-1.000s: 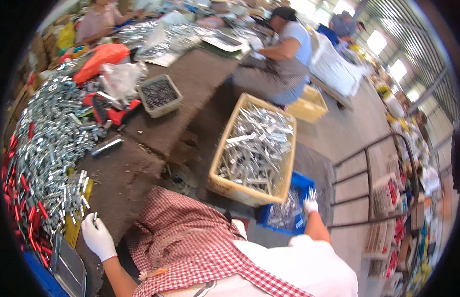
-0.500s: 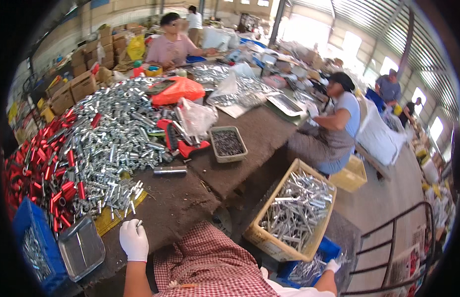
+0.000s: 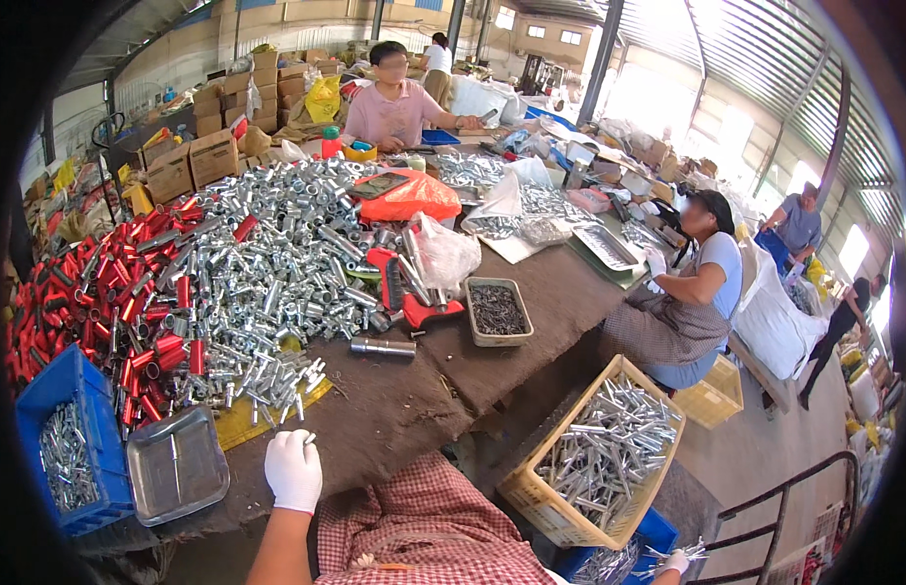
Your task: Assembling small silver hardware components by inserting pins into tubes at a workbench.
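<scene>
The right hand [image 3: 675,562] sat at the lower edge, cut off below the wrist — it clutched a few small metal pieces, too small to tell apart. The left hand [image 3: 294,470] pinched something tiny at its fingertips, its kind unclear. The blue crate [image 3: 623,561] under the yellow basket [image 3: 531,497] was mostly hidden — and the dark fisheye rim cut off the red tubes [image 3: 92,292] at far left.
</scene>
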`<move>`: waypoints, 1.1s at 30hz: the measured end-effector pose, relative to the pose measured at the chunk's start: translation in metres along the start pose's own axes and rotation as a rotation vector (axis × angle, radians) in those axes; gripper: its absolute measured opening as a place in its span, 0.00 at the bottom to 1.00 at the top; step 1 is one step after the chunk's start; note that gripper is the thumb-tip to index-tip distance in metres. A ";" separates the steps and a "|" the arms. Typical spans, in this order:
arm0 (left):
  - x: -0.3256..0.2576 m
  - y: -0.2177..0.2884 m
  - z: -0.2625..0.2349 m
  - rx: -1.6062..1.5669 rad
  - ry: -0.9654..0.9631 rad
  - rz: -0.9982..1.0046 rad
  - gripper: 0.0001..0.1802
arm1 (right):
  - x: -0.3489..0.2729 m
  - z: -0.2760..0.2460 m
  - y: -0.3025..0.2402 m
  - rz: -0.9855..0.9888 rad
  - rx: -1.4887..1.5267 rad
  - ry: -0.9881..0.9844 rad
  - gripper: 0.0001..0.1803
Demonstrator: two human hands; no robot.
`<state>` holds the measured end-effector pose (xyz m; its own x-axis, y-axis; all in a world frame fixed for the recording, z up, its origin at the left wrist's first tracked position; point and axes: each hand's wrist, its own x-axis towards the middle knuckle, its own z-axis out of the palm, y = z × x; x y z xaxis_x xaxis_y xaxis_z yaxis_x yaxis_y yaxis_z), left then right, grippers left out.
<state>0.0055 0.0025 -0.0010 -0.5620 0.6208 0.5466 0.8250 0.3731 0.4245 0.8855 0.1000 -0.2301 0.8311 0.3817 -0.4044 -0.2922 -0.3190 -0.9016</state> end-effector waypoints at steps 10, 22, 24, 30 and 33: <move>-0.006 -0.004 -0.007 -0.009 -0.034 -0.029 0.06 | -0.037 0.048 -0.164 -0.464 -0.013 -0.354 0.20; 0.005 -0.001 0.001 -0.019 0.008 -0.013 0.06 | -0.476 0.367 -0.293 -0.621 -0.555 -1.637 0.20; 0.006 -0.001 0.000 -0.026 -0.033 -0.036 0.06 | -0.546 0.413 -0.274 -0.701 -0.794 -1.808 0.20; 0.000 -0.002 -0.008 -0.009 -0.048 -0.100 0.08 | -0.675 0.483 -0.184 -0.811 -1.183 -2.327 0.24; 0.004 0.004 -0.011 -0.025 -0.058 -0.111 0.09 | -0.680 0.519 -0.144 -0.916 -1.337 -2.398 0.23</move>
<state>0.0065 -0.0009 0.0104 -0.6449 0.6154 0.4531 0.7557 0.4250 0.4983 0.1167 0.3363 0.0955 -0.8863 -0.0001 -0.4632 0.3883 0.5451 -0.7430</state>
